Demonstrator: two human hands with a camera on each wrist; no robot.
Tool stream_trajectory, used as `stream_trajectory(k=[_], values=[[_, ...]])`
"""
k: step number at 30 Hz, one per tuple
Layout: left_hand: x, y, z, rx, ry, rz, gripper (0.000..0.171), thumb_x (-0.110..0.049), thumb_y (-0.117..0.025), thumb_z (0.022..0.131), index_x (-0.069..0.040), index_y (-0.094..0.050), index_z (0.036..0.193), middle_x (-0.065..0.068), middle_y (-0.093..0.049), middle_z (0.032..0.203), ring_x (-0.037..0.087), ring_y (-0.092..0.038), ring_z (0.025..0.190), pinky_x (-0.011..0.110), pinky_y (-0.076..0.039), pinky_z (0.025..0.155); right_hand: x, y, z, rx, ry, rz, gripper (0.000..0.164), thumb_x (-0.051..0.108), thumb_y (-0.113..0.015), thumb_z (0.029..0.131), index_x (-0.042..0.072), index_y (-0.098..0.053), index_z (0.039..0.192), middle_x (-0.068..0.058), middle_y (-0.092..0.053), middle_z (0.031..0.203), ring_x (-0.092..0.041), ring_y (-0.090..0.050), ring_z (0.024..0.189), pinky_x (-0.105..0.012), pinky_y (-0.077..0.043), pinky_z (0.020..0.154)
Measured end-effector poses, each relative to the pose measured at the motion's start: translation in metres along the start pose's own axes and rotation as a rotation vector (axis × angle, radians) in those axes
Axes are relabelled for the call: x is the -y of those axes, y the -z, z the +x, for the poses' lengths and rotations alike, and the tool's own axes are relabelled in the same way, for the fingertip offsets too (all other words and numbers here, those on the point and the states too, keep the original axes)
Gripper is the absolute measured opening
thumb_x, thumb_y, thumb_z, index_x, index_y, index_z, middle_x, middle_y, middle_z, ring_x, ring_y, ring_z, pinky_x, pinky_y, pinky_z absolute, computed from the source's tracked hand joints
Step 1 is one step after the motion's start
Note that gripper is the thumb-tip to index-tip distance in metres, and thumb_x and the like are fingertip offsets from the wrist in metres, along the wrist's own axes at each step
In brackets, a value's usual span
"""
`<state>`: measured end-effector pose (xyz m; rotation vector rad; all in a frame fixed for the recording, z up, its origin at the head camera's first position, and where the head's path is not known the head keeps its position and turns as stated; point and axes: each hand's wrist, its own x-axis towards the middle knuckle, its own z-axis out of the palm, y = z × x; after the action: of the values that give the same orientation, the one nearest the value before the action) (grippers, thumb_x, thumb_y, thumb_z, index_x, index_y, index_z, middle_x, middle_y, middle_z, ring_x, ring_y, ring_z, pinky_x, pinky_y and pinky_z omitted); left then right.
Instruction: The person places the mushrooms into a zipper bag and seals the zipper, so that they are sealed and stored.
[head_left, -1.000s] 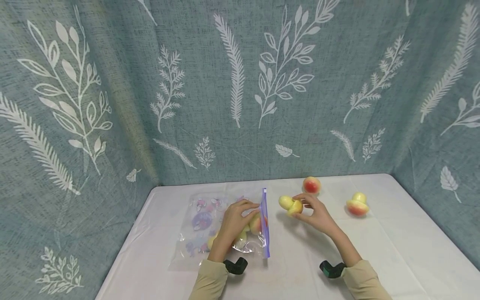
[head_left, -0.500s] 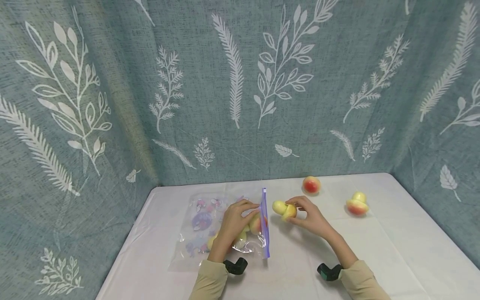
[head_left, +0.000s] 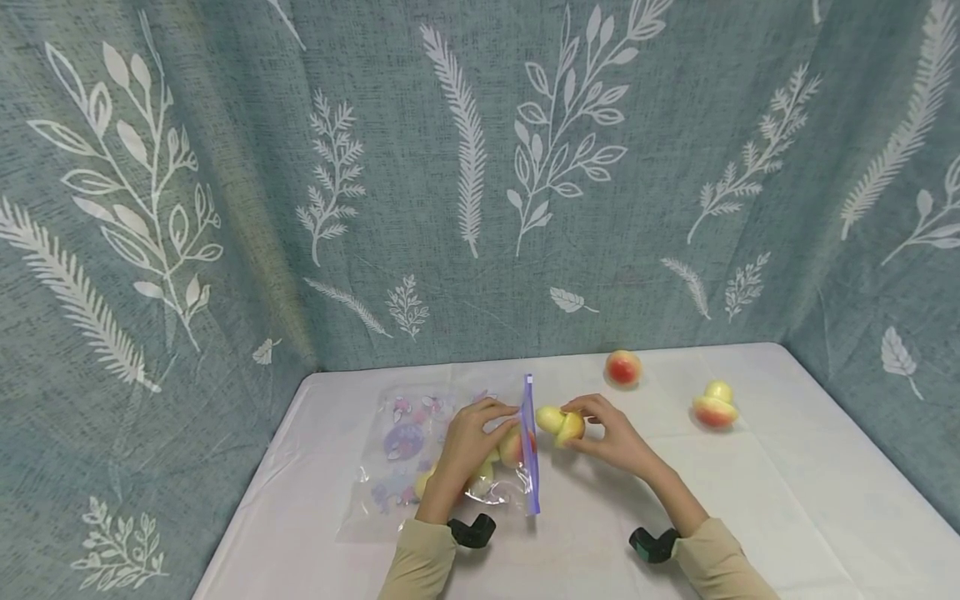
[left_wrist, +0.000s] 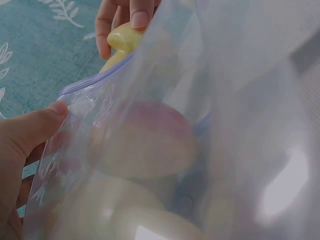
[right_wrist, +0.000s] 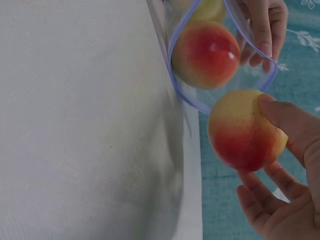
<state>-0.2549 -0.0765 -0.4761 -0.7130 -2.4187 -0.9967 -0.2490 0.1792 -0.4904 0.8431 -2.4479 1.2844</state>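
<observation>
In the head view, my right hand (head_left: 617, 437) holds a toy mushroom (head_left: 566, 426) by its red-and-yellow cap, pale stem pointing left. The mushroom is just right of the purple zip edge (head_left: 529, 450) of a clear printed zip bag (head_left: 375, 467). Its cap (right_wrist: 245, 132) sits between thumb and fingers in the right wrist view, right by the gaping bag mouth. My left hand (head_left: 468, 437) pinches the bag's upper side near the mouth; its thumb (left_wrist: 47, 117) presses the film in the left wrist view. Several similar mushrooms lie inside the bag, one with its red cap (right_wrist: 207, 55) facing the opening.
Two more pieces stand on the white table (head_left: 300, 500): a red-and-yellow round cap (head_left: 623, 368) at the back and a mushroom (head_left: 716, 406) with its stem up at the right. A patterned green-blue curtain (head_left: 480, 317) borders the table's back and sides.
My right hand has moved left and slightly down with the mushroom, bringing its stem close to the bag mouth. The left hand and the bag have stayed in place.
</observation>
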Motion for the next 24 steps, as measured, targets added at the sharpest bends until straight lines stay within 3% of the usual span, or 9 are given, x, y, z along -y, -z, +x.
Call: stream_trajectory(k=[12,24], values=[[0.0012,-0.0016,0.0006,-0.008,-0.005,0.001,0.017,-0.028,-0.07,0.082,-0.017,-0.075,0.094,-0.007,-0.069,0.089,0.015,-0.064,0.094,0.033,-0.05,0.089,0.0024,-0.0058,0.0023,0.033,0.005,0.009,0.045,0.009,-0.079,0.071,0.01,-0.061,0.113,-0.006,-0.058,0.112,-0.019,-0.055,0.098,-0.048,-0.052,0.083],[-0.0006,0.0002,-0.0004,-0.017,-0.04,0.011,0.017,-0.028,-0.068,0.084,-0.017,-0.074,0.095,-0.007,-0.069,0.089,0.015,-0.064,0.092,0.033,-0.051,0.087,0.0056,-0.0099,0.0025,0.05,0.015,0.02,0.046,0.013,-0.079,0.072,0.009,-0.06,0.113,-0.006,-0.058,0.112,-0.021,-0.055,0.099,-0.048,-0.051,0.083]])
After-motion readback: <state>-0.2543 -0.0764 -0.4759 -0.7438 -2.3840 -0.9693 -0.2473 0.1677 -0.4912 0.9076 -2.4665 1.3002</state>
